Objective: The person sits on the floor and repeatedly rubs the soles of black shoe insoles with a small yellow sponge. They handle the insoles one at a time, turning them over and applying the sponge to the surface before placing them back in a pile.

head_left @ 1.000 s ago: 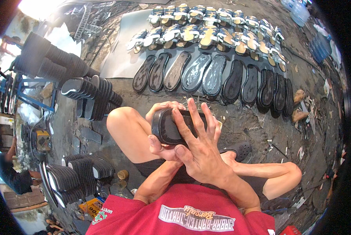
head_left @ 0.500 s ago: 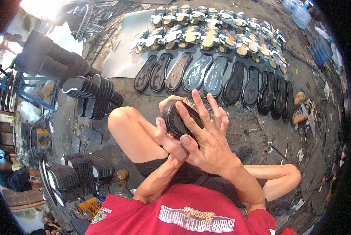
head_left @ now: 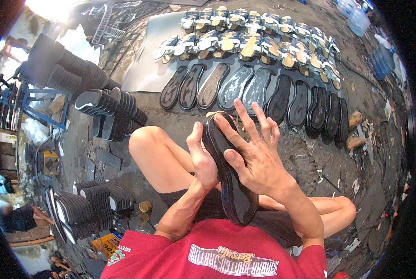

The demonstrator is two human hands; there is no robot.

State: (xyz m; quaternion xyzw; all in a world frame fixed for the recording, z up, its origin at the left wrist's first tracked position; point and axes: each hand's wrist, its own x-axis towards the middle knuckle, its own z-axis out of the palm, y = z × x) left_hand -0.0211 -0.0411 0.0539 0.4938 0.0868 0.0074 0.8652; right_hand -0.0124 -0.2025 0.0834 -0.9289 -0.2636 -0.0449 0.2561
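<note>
Foremost sole (head_left: 239, 204), black and rubber-like, with a smooth matt face and a glossier rim; laid-out soles (head_left: 217, 84) in the row beyond, dark, several with shiny, streaky, wet-looking faces; stacked soles (head_left: 94, 204), matt black with ridged-looking edges. Grey sheet (head_left: 145, 60), smooth, dull sheen; shirt (head_left: 166, 253), red matt cloth with a printed panel; bottles (head_left: 358, 22), translucent bluish plastic, glossy; frame (head_left: 44, 114), blue-painted, apparently metal; ground (head_left: 305, 160), dark, rough and matt.

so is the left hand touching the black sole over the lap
Touching: head view shows the left hand gripping the black sole, thumb base against its edge.
</note>
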